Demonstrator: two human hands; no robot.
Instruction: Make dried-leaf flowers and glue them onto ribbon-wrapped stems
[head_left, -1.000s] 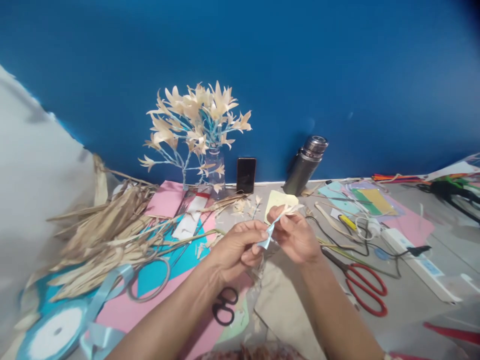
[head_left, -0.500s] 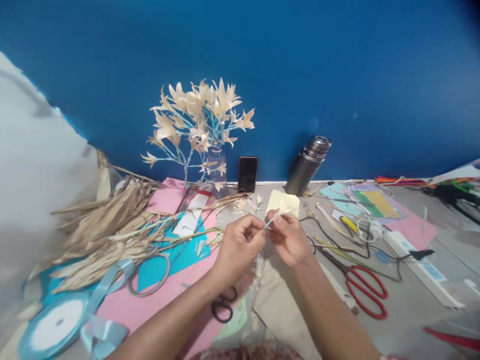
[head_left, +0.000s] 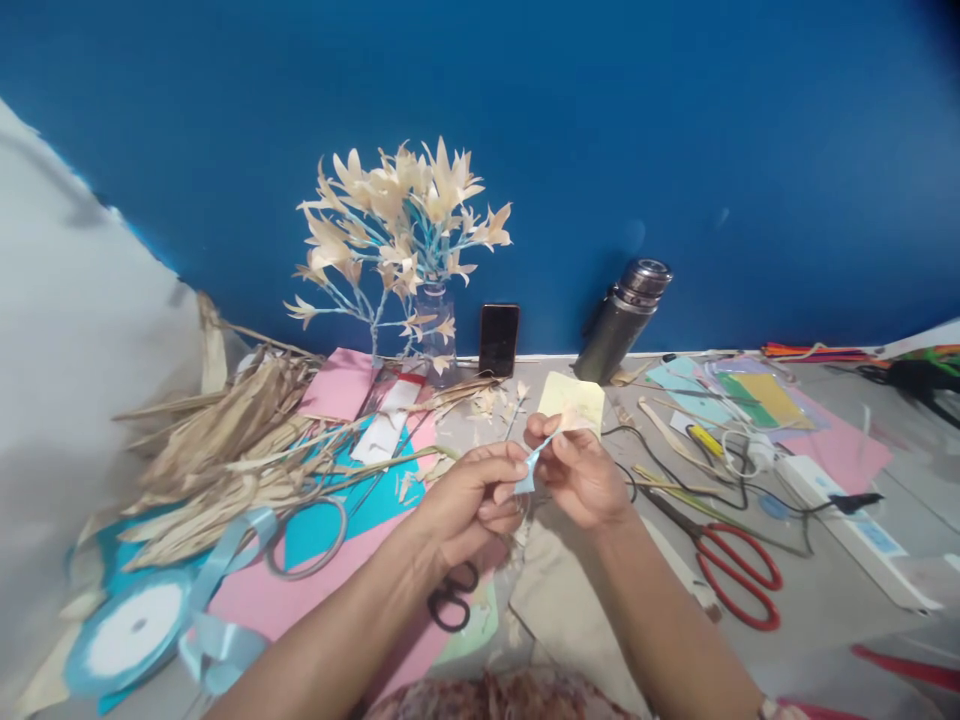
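Between the fingertips of both hands is a small handmade flower [head_left: 571,418] with a cream head and a thin stem wrapped in light blue ribbon [head_left: 527,474]. My left hand [head_left: 474,497] pinches the ribbon, whose loose end hangs below the fingers. My right hand [head_left: 583,468] is closed on the stem just under the flower head, which points up and right. Behind the hands lies a pale yellow paper [head_left: 574,393]. Small black-handled scissors [head_left: 452,597] lie below my left wrist, partly covered by it.
Cream flowers stand in a clear bottle [head_left: 435,330] beside a phone [head_left: 499,340] and a flask [head_left: 624,320]. Dry husks [head_left: 217,430], a ribbon roll [head_left: 127,630] and a grey ring [head_left: 307,540] lie left. Red-handled scissors [head_left: 739,575] and a power strip [head_left: 855,530] lie right.
My left hand has turned, its fingers spreading somewhat, and a loose flap of blue ribbon now shows below the stem. The right hand keeps its hold; the view has shifted slightly.
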